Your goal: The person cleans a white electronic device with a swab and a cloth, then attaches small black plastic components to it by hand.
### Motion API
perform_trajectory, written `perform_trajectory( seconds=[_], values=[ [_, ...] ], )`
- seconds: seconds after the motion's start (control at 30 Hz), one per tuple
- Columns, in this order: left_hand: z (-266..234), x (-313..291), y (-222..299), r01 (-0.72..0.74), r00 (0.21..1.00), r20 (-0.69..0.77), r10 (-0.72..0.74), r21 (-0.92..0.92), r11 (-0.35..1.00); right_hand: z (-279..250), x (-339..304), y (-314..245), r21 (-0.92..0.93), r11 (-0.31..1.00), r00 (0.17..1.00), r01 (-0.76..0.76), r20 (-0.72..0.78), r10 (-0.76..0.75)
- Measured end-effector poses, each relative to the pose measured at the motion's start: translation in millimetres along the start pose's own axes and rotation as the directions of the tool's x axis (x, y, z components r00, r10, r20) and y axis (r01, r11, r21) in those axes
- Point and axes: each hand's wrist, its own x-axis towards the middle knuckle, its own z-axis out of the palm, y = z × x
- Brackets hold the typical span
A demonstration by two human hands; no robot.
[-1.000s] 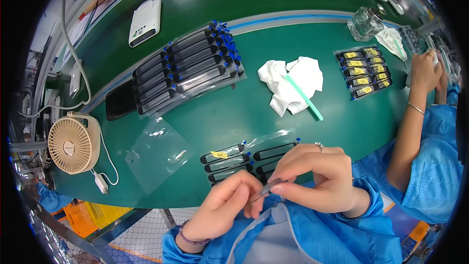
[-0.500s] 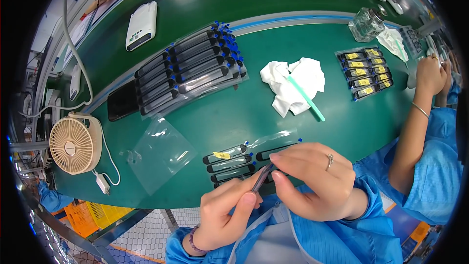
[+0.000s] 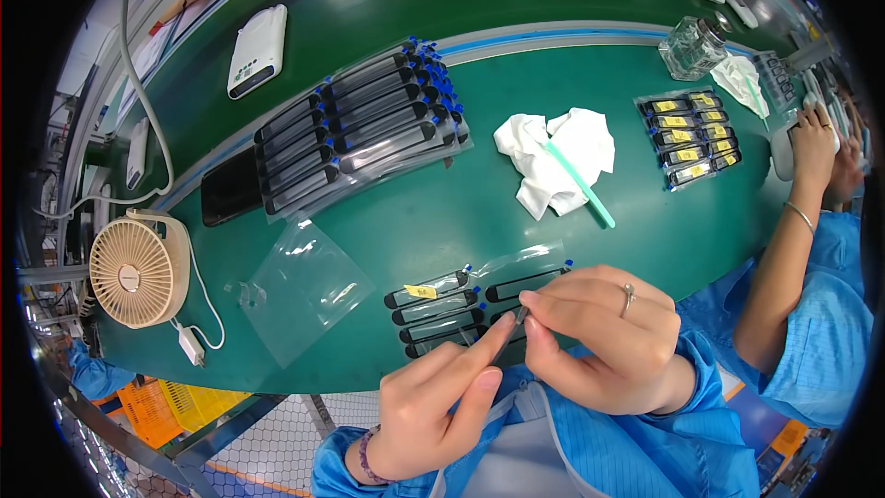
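Note:
Between my hands is a thin dark strip with rounded edges (image 3: 507, 339), tilted and seen nearly edge-on. It resembles the black-rimmed clear strips on the sheet below. My left hand (image 3: 429, 410) pinches its lower part between thumb and fingers. At its upper end, the thumb and forefinger of my right hand (image 3: 608, 341) close on it; a ring is on one finger. Just beyond my hands lies a clear film sheet carrying several black-rimmed strips (image 3: 429, 290) with blue tabs, one with a yellow label. My right hand partly covers this sheet's right-hand column.
Stacked strip trays (image 3: 369, 120), a dark phone-like slab (image 3: 230, 189), clear film (image 3: 304, 286) and a beige fan (image 3: 138, 267) occupy the left. A white cloth (image 3: 544, 166) bears a green stick (image 3: 581, 186). Rightward are labelled strips (image 3: 687, 138), a glass bottle (image 3: 691, 48) and a co-worker's arm (image 3: 784, 249).
My left fingers have shifted up along the strip, and both hands sit slightly farther right. The white devices at the back have slid a little left. The co-worker's hand now touches a white device.

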Motion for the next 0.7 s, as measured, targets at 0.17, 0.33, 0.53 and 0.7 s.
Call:
perform_trajectory(
  seconds=[0.17,0.33,0.53,0.7],
  values=[
    [-0.3,-1.1,0.0,-0.017,1.0,-0.009,0.017,0.04,0.999,2.5,-0.9,-2.1,-0.019,1.0,1.0,0.011,-0.007,-0.011],
    [-1.1,-1.0,0.4,-0.014,1.0,0.004,0.014,0.049,0.999,5.5,-1.7,-2.5,-0.04,0.999,1.0,0.013,-0.026,-0.014],
    [-0.4,-3.1,-1.3,0.079,0.997,0.031,-0.076,-0.108,0.991,5.2,-1.9,-0.2,-0.04,0.999,1.0,0.016,-0.024,-0.017],
    [-7.9,-1.2,3.7,0.228,0.973,0.095,-0.209,-0.306,0.924,1.7,2.2,5.0,0.023,0.999,0.999,0.035,0.026,-0.035]
  ],
)
